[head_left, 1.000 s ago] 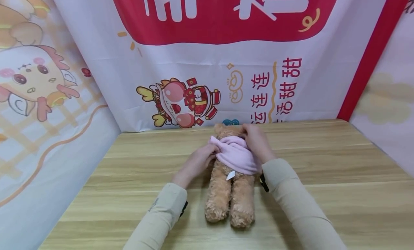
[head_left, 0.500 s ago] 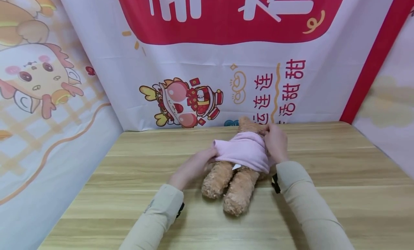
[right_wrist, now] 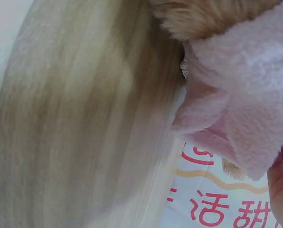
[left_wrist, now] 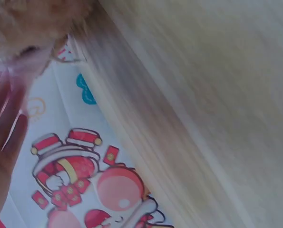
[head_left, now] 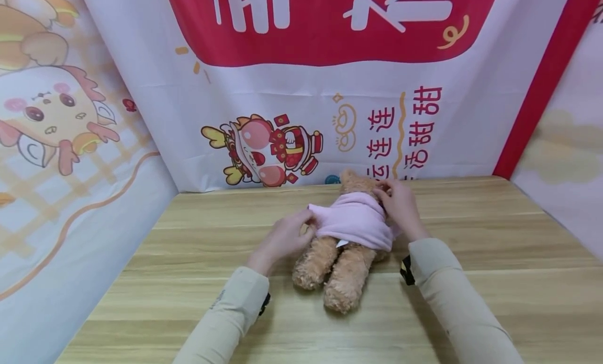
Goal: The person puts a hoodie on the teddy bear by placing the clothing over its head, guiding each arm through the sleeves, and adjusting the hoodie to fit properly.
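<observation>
Currently, bear (head_left: 348, 283) between left grip (head_left: 287, 239), clamped on shirt (head_left: 355, 221), and right grip (head_left: 401, 205), state unclear.

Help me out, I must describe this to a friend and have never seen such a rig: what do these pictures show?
No machine here, just a person's left hand and right hand. One picture comes from a head camera looking forward and down; the other two come from a camera on each wrist. On the wooden table lies a brown plush toy, its legs pointing toward the person, a pink garment over its body. The left hand's fingers are at the garment's edge; the right hand is by the toy's head. Whether either grips anything, I cannot tell.
</observation>
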`<action>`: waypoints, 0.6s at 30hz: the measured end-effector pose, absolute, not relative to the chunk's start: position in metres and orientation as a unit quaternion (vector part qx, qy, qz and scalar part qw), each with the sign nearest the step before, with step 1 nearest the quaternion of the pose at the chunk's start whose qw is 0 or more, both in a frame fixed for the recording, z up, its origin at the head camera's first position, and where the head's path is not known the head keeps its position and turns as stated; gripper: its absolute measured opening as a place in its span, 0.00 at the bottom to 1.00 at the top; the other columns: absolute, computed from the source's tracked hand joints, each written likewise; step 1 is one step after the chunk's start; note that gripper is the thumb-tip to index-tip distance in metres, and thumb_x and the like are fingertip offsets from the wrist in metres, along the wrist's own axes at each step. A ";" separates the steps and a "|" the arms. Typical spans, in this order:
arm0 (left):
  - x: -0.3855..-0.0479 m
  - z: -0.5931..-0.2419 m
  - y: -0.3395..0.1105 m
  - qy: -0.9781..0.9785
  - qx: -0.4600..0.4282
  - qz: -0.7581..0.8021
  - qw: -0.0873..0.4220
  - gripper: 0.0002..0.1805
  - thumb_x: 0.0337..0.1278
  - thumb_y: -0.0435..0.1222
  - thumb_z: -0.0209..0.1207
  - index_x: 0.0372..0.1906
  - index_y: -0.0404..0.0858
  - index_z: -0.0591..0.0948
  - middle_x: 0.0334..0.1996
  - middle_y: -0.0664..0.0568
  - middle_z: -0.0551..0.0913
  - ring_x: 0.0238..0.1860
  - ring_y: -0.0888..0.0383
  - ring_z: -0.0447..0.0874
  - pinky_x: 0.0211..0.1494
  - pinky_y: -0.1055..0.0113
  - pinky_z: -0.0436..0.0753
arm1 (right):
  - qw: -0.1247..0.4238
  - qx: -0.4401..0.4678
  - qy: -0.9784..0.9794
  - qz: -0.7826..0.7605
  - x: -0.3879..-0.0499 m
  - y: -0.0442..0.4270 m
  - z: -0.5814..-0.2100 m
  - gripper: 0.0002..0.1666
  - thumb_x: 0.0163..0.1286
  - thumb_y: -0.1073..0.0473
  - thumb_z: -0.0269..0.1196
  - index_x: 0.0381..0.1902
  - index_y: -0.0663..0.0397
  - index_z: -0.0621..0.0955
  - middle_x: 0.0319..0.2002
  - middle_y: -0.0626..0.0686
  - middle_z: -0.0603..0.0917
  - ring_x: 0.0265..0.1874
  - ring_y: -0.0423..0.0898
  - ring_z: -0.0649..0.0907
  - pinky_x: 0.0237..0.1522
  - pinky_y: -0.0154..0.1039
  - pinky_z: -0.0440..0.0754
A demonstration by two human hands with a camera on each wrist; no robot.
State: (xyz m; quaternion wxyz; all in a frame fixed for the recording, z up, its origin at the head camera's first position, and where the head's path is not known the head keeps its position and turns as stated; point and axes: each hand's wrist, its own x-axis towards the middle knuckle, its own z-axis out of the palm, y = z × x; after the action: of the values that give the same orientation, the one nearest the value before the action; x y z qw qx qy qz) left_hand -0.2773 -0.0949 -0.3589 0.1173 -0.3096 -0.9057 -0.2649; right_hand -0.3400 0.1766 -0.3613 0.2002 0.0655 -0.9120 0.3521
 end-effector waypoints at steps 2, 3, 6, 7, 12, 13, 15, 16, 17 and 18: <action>-0.273 -0.352 -0.086 -0.901 -0.312 -0.253 0.165 0.06 0.60 0.33 0.57 0.40 0.42 0.81 0.39 0.52 0.83 0.41 0.58 0.83 0.46 0.65 0.83 | 0.193 0.080 -0.912 0.353 -0.339 0.177 -0.361 0.17 0.69 0.58 0.60 0.49 0.65 0.79 0.41 0.65 0.82 0.41 0.58 0.80 0.45 0.52 0.77; -0.272 -0.349 -0.081 -0.894 -0.326 -0.241 0.190 0.05 0.61 0.34 0.57 0.40 0.42 0.81 0.39 0.52 0.82 0.40 0.58 0.82 0.45 0.65 0.83 | 0.189 0.088 -0.911 0.355 -0.339 0.176 -0.360 0.18 0.68 0.58 0.60 0.50 0.65 0.79 0.42 0.66 0.81 0.41 0.59 0.80 0.46 0.52 0.77; -0.268 -0.341 -0.066 -0.878 -0.368 -0.213 0.221 0.07 0.63 0.37 0.57 0.43 0.43 0.82 0.40 0.52 0.82 0.42 0.57 0.82 0.47 0.65 0.83 | 0.177 0.110 -0.908 0.363 -0.338 0.170 -0.359 0.19 0.68 0.60 0.60 0.53 0.66 0.78 0.44 0.67 0.81 0.44 0.60 0.80 0.48 0.53 0.78; -0.267 -0.339 -0.062 -0.876 -0.378 -0.201 0.222 0.08 0.63 0.39 0.57 0.44 0.43 0.82 0.41 0.52 0.82 0.44 0.56 0.82 0.49 0.63 0.82 | 0.174 0.118 -0.907 0.364 -0.337 0.168 -0.359 0.19 0.68 0.61 0.59 0.53 0.66 0.78 0.45 0.67 0.81 0.44 0.60 0.80 0.49 0.53 0.78; -0.269 -0.339 -0.051 -0.875 -0.397 -0.171 0.216 0.09 0.60 0.43 0.61 0.42 0.45 0.82 0.42 0.52 0.81 0.46 0.54 0.80 0.53 0.62 0.80 | 0.162 0.132 -0.908 0.363 -0.336 0.158 -0.358 0.17 0.67 0.67 0.58 0.53 0.67 0.77 0.48 0.68 0.80 0.48 0.62 0.80 0.52 0.54 0.78; -0.270 -0.341 -0.050 -0.873 -0.402 -0.167 0.220 0.07 0.60 0.42 0.61 0.40 0.45 0.82 0.41 0.53 0.81 0.45 0.55 0.80 0.52 0.63 0.80 | 0.164 0.129 -0.910 0.359 -0.336 0.157 -0.358 0.16 0.67 0.67 0.58 0.52 0.67 0.77 0.47 0.68 0.80 0.48 0.62 0.81 0.52 0.55 0.78; -0.271 -0.343 -0.048 -0.865 -0.412 -0.168 0.232 0.04 0.60 0.39 0.61 0.36 0.44 0.81 0.39 0.53 0.80 0.43 0.56 0.80 0.50 0.64 0.80 | 0.167 0.115 -0.913 0.353 -0.336 0.155 -0.358 0.15 0.67 0.67 0.58 0.51 0.67 0.78 0.47 0.67 0.81 0.47 0.62 0.81 0.52 0.54 0.78; -0.271 -0.344 -0.048 -0.862 -0.415 -0.170 0.237 0.03 0.60 0.38 0.61 0.35 0.44 0.81 0.38 0.53 0.80 0.43 0.56 0.79 0.49 0.65 0.80 | 0.170 0.109 -0.916 0.348 -0.336 0.154 -0.357 0.13 0.67 0.67 0.58 0.49 0.66 0.79 0.46 0.66 0.82 0.46 0.61 0.81 0.51 0.54 0.78; -0.271 -0.345 -0.047 -0.858 -0.420 -0.176 0.237 0.02 0.60 0.37 0.60 0.33 0.43 0.80 0.38 0.52 0.79 0.43 0.56 0.79 0.49 0.66 0.80 | 0.175 0.104 -0.917 0.342 -0.336 0.153 -0.357 0.11 0.67 0.67 0.59 0.46 0.65 0.80 0.45 0.65 0.83 0.46 0.61 0.82 0.51 0.53 0.79; -0.271 -0.346 -0.047 -0.856 -0.424 -0.183 0.235 0.03 0.60 0.36 0.60 0.33 0.43 0.80 0.38 0.51 0.79 0.43 0.56 0.79 0.49 0.67 0.80 | 0.182 0.103 -0.921 0.330 -0.336 0.153 -0.357 0.10 0.66 0.67 0.59 0.44 0.65 0.81 0.44 0.65 0.83 0.45 0.60 0.82 0.51 0.53 0.79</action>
State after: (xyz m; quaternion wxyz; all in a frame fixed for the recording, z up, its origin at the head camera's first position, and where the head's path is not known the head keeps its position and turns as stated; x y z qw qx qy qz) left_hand -0.2713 -0.0472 -0.3457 0.2345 -0.4235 -0.8557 -0.1829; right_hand -0.3355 0.1527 -0.3574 0.1821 0.1033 -0.9205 0.3298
